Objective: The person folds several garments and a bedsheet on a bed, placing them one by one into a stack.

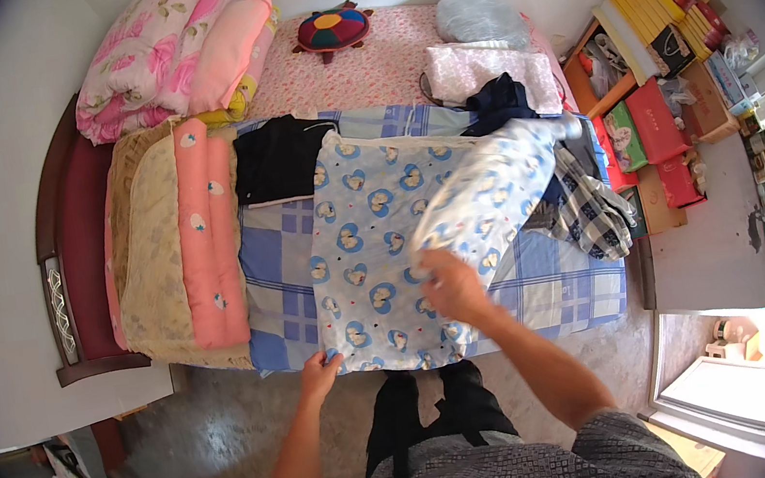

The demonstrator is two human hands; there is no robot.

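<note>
A white cloth with blue heart-shaped prints [363,256] lies spread over the blue checked bed sheet [279,283]. My left hand [321,376] pinches its near left corner at the bed's front edge. My right hand [454,287], blurred by motion, grips the raised edge of the cloth's right part, which is lifted and partly turned over. That lifted part is blurred too, and my right fingers are partly hidden. Beyond the cloth's far left corner lies a folded black garment [280,159].
Folded quilts [206,234] are stacked at the bed's left end, beside the headboard [90,243]. A plaid shirt [590,202] and a dark blue garment [499,105] lie to the right. At the back sits a turtle-shaped cushion [332,29]. Boxes [659,119] crowd the right side.
</note>
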